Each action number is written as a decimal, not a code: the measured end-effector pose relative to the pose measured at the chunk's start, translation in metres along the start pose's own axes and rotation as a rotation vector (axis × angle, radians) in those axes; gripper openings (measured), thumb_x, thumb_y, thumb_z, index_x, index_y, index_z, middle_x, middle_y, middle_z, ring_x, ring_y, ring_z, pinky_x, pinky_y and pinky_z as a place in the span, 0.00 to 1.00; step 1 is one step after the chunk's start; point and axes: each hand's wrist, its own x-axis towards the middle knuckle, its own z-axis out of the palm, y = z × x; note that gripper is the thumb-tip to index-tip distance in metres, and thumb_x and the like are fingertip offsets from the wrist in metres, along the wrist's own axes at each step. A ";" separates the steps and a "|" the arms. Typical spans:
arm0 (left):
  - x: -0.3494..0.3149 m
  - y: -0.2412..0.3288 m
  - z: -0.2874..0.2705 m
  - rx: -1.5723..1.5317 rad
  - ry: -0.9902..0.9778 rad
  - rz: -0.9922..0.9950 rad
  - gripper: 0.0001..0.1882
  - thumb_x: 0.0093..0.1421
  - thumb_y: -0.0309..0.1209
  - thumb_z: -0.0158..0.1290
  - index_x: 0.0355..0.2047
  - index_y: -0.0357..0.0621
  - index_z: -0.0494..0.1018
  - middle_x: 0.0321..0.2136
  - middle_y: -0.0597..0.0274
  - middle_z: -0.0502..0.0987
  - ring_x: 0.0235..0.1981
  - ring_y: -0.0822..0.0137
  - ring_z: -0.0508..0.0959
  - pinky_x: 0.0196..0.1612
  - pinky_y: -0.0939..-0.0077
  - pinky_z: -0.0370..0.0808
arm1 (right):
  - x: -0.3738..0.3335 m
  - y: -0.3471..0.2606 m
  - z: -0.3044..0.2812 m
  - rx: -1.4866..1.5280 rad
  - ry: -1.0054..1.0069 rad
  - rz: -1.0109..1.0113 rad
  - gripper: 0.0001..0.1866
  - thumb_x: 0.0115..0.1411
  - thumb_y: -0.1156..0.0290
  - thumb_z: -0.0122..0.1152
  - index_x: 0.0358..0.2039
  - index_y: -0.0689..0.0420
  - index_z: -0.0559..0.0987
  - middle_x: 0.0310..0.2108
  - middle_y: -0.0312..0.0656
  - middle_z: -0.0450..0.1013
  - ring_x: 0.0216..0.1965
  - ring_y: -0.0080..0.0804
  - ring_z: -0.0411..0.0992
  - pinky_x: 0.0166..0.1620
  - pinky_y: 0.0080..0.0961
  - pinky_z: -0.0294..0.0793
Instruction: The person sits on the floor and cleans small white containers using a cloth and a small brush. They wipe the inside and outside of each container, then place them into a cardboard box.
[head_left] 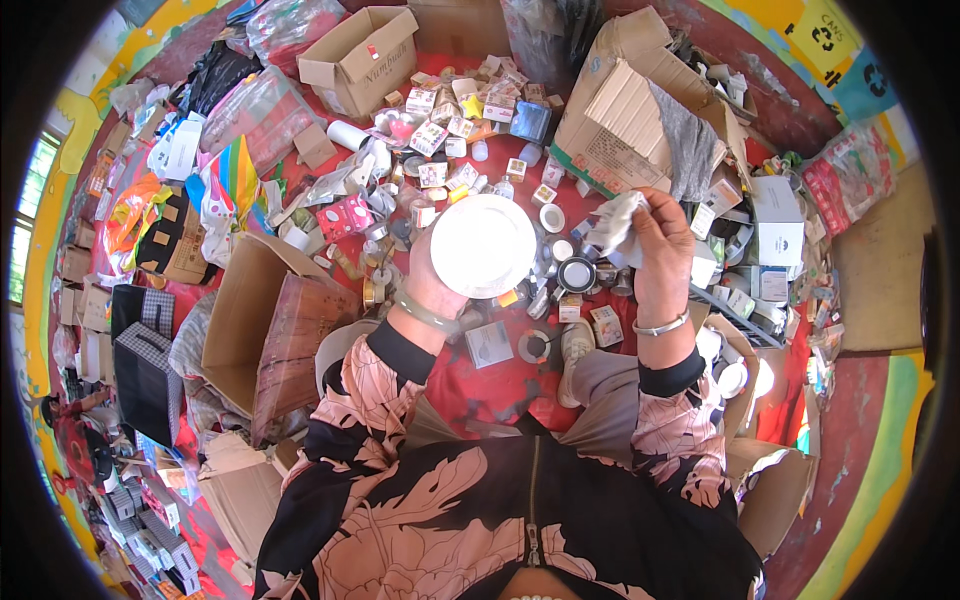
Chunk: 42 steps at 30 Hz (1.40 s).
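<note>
My left hand (430, 278) is closed on a round white disc (483, 246) with a raised rim. Whether the disc is a plate or a lamp panel I cannot tell, as its face is overexposed. Most of the fingers are hidden behind it. To the right, my right hand (665, 240) pinches a crumpled white cloth (617, 228), held apart from the disc. Below the hands lie a black-rimmed round fitting (577, 275), a small printed box (606, 326) and a flat white box (489, 344) on the red floor covering.
Small boxes (430, 138) and round parts are heaped ahead of me. An open carton (358, 62) stands at the back left, a large torn carton (620, 120) at the back right. Another open carton (262, 330) sits by my left arm. Rainbow-striped bags (235, 180) lie further left.
</note>
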 end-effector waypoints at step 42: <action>0.014 -0.030 -0.007 0.420 0.050 0.067 0.13 0.63 0.37 0.44 0.38 0.38 0.70 0.30 0.61 0.75 0.32 0.68 0.76 0.35 0.75 0.73 | -0.054 0.007 0.067 -0.655 -0.708 -0.451 0.12 0.40 0.87 0.54 0.26 0.57 0.74 0.31 0.43 0.72 0.38 0.42 0.71 0.41 0.32 0.71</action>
